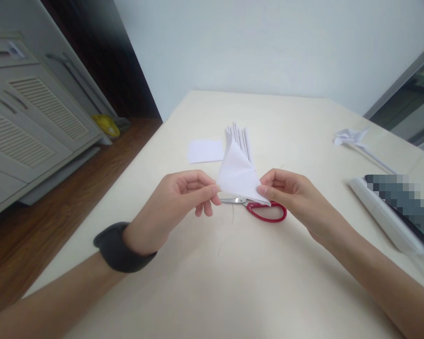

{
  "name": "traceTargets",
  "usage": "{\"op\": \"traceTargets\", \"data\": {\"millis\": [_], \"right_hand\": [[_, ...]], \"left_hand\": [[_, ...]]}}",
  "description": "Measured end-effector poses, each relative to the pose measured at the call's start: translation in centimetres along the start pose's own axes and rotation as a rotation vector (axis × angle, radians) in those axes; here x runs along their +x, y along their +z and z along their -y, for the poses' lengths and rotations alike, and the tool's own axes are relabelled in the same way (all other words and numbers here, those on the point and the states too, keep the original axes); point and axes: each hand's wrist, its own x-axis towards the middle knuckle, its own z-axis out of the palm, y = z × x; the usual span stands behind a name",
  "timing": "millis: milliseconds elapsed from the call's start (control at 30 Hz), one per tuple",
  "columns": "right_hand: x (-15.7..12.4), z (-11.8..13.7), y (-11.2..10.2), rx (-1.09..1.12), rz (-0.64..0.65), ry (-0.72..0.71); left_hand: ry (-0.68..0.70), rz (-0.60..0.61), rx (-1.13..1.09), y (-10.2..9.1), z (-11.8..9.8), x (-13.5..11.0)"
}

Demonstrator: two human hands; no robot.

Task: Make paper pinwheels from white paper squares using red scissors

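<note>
Right now my left hand (189, 192) and right hand (286, 188) each pinch, thumb against fingers, opposite lower corners of a folded white paper piece (237, 173) above the cream tabletop (314, 287). It partly covers the red-handled metal scissors (251, 207); beyond it lie thin rolled white paper sticks (247, 140), with flat white square paper (205, 151) to their left.

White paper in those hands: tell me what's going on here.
A person is holding a folded white paper above the table, its left corner in the grip of the left hand and its right side in that of the right hand. Red-handled scissors show partly behind it, lying on the table. Beyond it are thin white sticks, with a flat square of paper to their left. A white pinwheel on a stick lies off to the right.
</note>
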Motion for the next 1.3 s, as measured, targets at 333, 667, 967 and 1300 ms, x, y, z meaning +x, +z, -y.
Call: {"op": "traceTargets", "data": {"millis": [333, 667, 967, 1300], "right_hand": [[0.0, 0.7, -0.1, 0.034, 0.007, 0.074], [-0.1, 0.4, -0.2, 0.051, -0.031, 0.011], [0.2, 0.2, -0.9, 0.031, 0.048, 0.044], [0.0, 1.0, -0.9, -0.468, -0.031, -0.107]], "left_hand": [[0.030, -0.014, 0.019, -0.4, 0.0, 0.1], [0.057, -0.044, 0.018, -0.5, 0.0, 0.1], [0.088, -0.044, 0.014, -0.5, 0.2, 0.2], [0.083, 0.019, 0.000, -0.7, 0.1, 0.2]]}}
